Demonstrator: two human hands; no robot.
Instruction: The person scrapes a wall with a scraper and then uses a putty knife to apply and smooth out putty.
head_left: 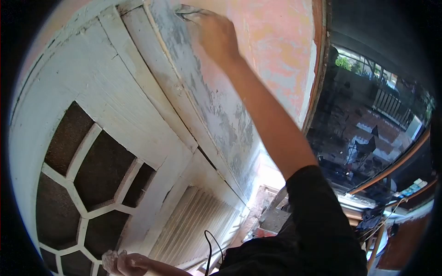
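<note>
Right hand [216, 34] with sandpaper [186, 11] on upright door frame [207, 96].

This looks like a house under renovation. A white wooden door [115, 101] with peeling paint and a honeycomb grille [87, 188] stands beside a patchy pink wall [276, 50]. Rubble [271, 216] lies below, and a yard with a fence [391, 103] is outside.

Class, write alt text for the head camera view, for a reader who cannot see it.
The person's right hand presses a small, unclear item against the worn grey strip of a white wooden door frame. The left hand rests low on the frame beside a honeycomb-patterned grille. A pink wall is behind.
</note>
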